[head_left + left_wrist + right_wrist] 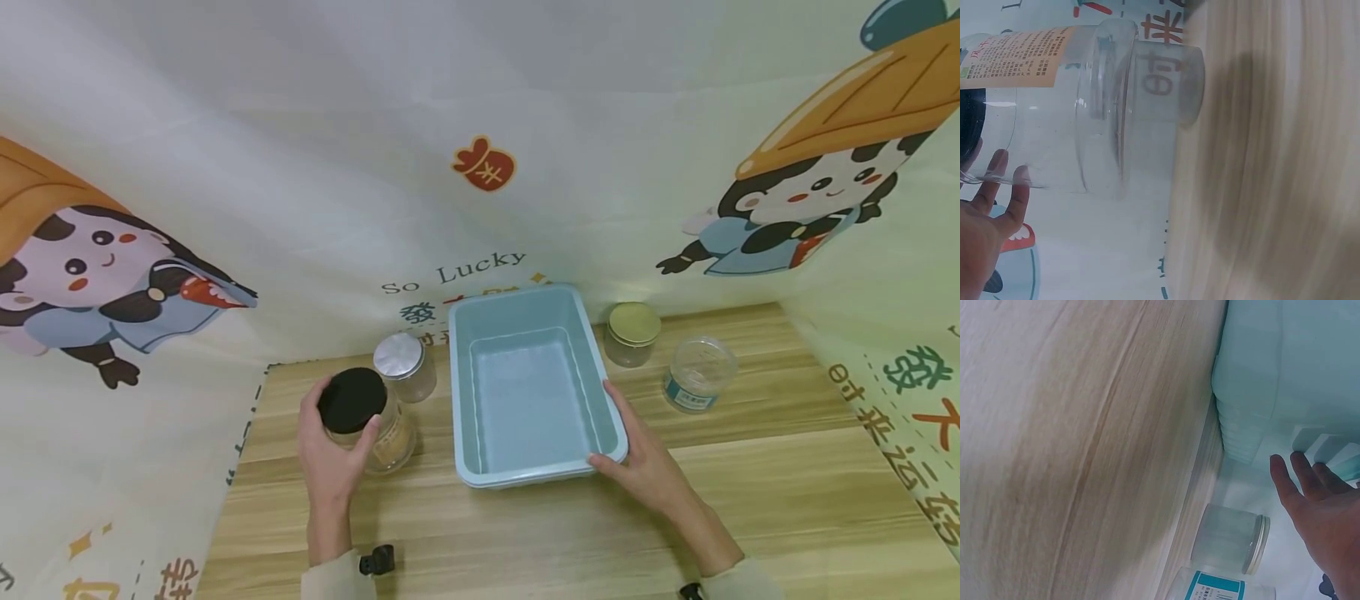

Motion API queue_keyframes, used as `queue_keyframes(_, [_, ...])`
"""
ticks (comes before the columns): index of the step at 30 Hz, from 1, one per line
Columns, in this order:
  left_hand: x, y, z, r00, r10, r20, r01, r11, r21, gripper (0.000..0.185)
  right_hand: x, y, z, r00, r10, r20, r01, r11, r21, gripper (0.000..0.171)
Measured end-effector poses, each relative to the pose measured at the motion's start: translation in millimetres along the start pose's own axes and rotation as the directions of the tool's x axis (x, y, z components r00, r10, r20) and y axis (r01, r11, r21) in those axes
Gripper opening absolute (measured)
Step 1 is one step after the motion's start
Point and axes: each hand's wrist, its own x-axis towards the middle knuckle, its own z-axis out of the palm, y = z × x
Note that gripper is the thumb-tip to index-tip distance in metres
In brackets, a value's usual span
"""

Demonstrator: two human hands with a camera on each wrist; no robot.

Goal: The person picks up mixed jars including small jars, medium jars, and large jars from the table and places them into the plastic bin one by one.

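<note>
The left hand point(333, 454) grips the black-lidded jar point(352, 402) up off the table point(495, 537), with the silver jar point(406, 367) just past it. The right hand point(641, 462) holds the tub point(525, 408) by its near corner, the gold-lidded jar point(632, 335) beyond that hand and the clear jar point(701, 375) off to its right.

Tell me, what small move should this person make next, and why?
Perhaps ease the black-lidded jar rightward over the tub: the left hand seems to hold it just above the table, the right hand grips the tub, and nothing lies inside the tub.
</note>
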Motion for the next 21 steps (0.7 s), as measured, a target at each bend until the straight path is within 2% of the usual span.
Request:
queue_keyframes(9, [5.0,13.6,0.9,0.999,0.035,0.027,-0.035,0.999,-0.017,0.082,0,0,0,1.000,-0.001,-0.006,0.001,1.000,0.002,0.100])
queue_keyframes(17, [18.3,26.3,2.0,0.996,0.076,0.044,-0.074,0.996,-0.041,0.084,2,-3,1,1.000,0.008,-0.013,-0.008,1.000,0.027,0.101])
queue_keyframes(21, [18.1,32.3,4.6,0.995,0.095,0.036,-0.094,0.995,-0.038,0.086,1,-4,-1,1.000,0.006,-0.001,-0.006,1.000,0.018,0.102])
